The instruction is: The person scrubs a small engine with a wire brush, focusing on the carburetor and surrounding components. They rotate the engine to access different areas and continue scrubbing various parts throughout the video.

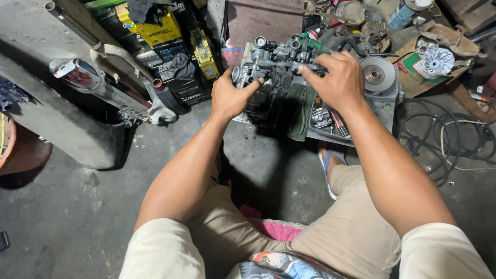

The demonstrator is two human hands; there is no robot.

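- The left hand (231,97) covers the left end of the grey engine part (279,62); what its fingers close on is hidden.
- The right hand (336,80) hides the part's middle; its fingertips cannot be seen.
- The metal tray (385,106) is largely hidden under the part and a dark cloth (299,111).
- Small tools (330,121) in the tray are too small to tell apart.
- The black cables (454,139) run off the right edge.
- The blue sandal (326,170) is half hidden behind the knee.

Left grip (231,96) and right grip (335,80) sit on the engine block (276,67); the pulley disc (375,75) lies just right of the right grip, batteries (155,31) well left, cables (444,139) on the floor, far right.
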